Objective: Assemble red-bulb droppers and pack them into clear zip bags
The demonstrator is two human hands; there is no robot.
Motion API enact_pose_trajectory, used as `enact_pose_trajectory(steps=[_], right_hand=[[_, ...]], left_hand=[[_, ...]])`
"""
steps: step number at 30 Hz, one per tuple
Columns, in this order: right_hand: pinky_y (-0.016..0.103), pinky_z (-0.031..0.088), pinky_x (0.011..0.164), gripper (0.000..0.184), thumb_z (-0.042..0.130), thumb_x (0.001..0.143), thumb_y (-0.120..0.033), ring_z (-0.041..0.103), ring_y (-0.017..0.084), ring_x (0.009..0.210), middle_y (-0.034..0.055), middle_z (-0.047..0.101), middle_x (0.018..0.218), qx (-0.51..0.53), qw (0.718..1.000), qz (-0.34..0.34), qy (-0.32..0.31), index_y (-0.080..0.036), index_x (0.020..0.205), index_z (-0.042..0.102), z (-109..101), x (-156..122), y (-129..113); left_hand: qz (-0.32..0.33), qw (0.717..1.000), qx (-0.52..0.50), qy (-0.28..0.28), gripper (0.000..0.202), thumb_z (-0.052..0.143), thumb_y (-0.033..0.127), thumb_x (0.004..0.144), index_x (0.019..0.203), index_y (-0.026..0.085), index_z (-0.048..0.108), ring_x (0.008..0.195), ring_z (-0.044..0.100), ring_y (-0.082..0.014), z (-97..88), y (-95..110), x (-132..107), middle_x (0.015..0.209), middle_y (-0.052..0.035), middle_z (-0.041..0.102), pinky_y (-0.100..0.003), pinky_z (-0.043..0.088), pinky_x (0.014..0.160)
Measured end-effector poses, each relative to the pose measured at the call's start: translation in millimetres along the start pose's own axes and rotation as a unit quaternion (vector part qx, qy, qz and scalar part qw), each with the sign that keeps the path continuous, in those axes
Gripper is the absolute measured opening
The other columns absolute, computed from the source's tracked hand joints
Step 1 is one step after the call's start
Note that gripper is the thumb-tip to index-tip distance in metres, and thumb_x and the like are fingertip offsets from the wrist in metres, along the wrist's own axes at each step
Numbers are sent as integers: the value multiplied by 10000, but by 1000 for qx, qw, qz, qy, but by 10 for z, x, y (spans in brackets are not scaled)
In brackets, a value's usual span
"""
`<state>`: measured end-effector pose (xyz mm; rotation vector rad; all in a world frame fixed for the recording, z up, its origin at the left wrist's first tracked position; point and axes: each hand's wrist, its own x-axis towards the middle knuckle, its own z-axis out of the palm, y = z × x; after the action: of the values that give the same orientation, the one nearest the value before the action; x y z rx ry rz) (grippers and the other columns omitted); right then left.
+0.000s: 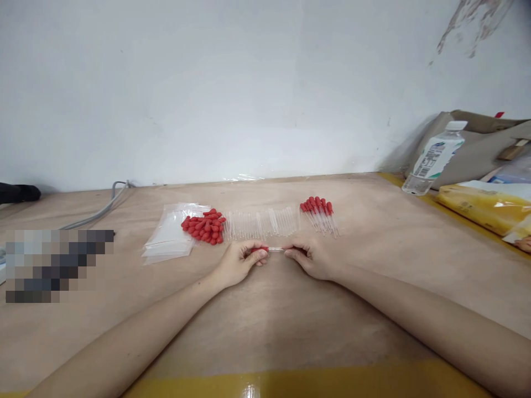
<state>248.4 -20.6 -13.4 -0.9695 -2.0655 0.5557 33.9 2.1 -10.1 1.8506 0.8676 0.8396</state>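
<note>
My left hand is closed on a small red rubber bulb, and my right hand pinches the other end of a clear glass dropper tube that runs between them, just above the table. Behind my hands lies a heap of loose red bulbs, a row of bare clear tubes, and a small group of droppers with red bulbs fitted.
A stack of clear plastic bags lies left of the bulbs. A grey cable runs at the back left. At the right stand a water bottle, a cardboard box and a yellow packet.
</note>
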Motion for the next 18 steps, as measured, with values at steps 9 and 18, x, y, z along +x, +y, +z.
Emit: enact_pose_trajectory(steps=[9,18], right_hand=[[250,400,627,230,442,862,-182,552,146,719,47,616,780,-218,973,-71,32,-189,893,670,4,-33,-12],[235,431,621,158,456,876,-239,539,126,679,43,591,783,-207,972,-102,42,-158,927,580,-40,-56,-4]], left_hand=[[-15,999,49,4,239,561,321,807,883,109,641,569,566,-104,54,-6,-28,641,-19,612,-218,482,559],[48,988,141,31,211,558,310,822,909,145,657,675,601,-140,27,34,-24,765,-33,670,-242,476,629]])
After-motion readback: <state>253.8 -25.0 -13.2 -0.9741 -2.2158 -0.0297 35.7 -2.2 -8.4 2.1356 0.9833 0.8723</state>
